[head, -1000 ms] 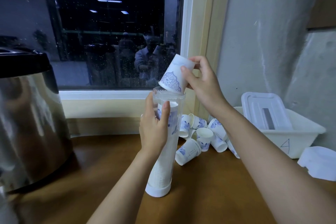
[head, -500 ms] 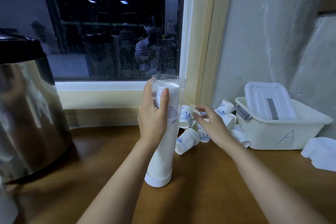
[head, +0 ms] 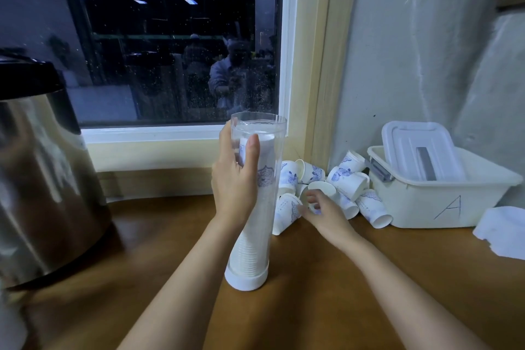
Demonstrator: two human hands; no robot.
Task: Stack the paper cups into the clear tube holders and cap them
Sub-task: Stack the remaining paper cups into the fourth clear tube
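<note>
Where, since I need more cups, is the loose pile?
Head view: the loose cups lie right of the tube, in the corner below the window, against the white bin, by the right hand.

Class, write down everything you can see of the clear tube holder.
The clear tube holder is a tall, see-through plastic cylinder standing upright on the wooden table, closed at the bottom by a white base cap. Its top is open, with no cap on it. Nested white paper cups fill it almost to the rim. The left hand grips its upper part, thumb on the near side.
</note>
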